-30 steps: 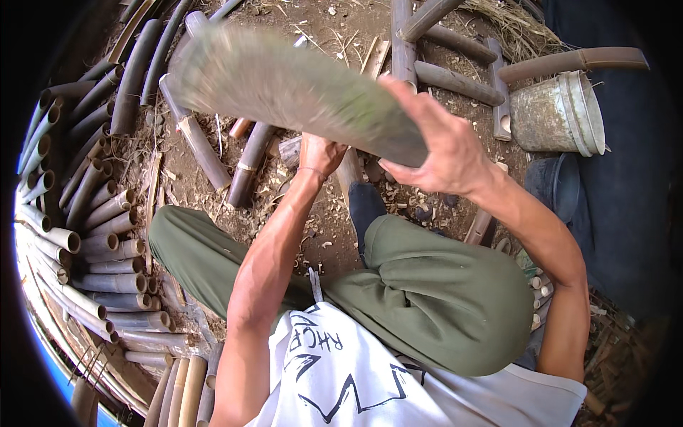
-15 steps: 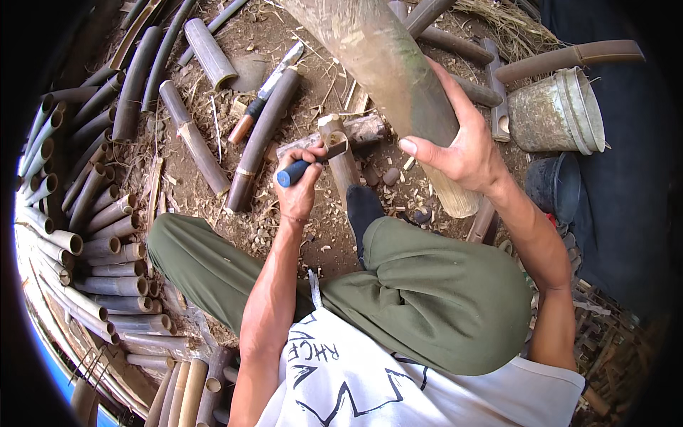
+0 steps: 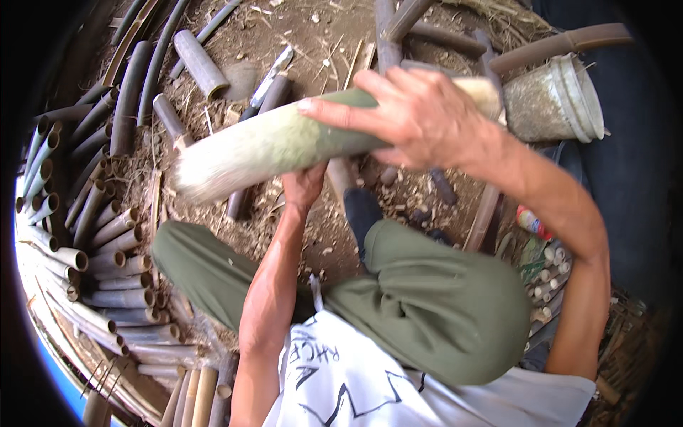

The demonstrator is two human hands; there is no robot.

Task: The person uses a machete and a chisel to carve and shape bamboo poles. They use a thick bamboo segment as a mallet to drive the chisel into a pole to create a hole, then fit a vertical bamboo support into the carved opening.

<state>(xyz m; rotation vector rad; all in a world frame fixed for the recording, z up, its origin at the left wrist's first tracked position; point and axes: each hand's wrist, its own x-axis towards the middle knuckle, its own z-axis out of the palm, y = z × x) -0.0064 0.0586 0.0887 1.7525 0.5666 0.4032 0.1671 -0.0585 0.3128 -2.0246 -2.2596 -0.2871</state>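
Note:
My right hand (image 3: 420,117) grips a thick wooden club (image 3: 249,146) near its pale end, fingers wrapped over the top. The club lies crosswise in the air, its broad, frayed end to the left and blurred by motion. Beneath it is my left hand (image 3: 304,186), fingers curled and mostly covered; the blue-handled chisel it held a moment earlier is hidden by the club. Beside that hand, a bamboo tube (image 3: 340,176) runs toward my dark-covered foot (image 3: 364,212). Its far part, where the chisel stood, is covered too.
Bamboo tubes (image 3: 128,285) are stacked along the left. A knife (image 3: 272,80) and a loose bamboo tube (image 3: 201,64) lie on the chip-strewn dirt. At the right stands a dirty bucket (image 3: 548,99); small cut pieces (image 3: 551,281) are heaped by my right elbow.
My right hand has swung the club from steeply upright on the right to crosswise over my left hand. The chisel has gone out of sight behind it; my left arm has barely moved.

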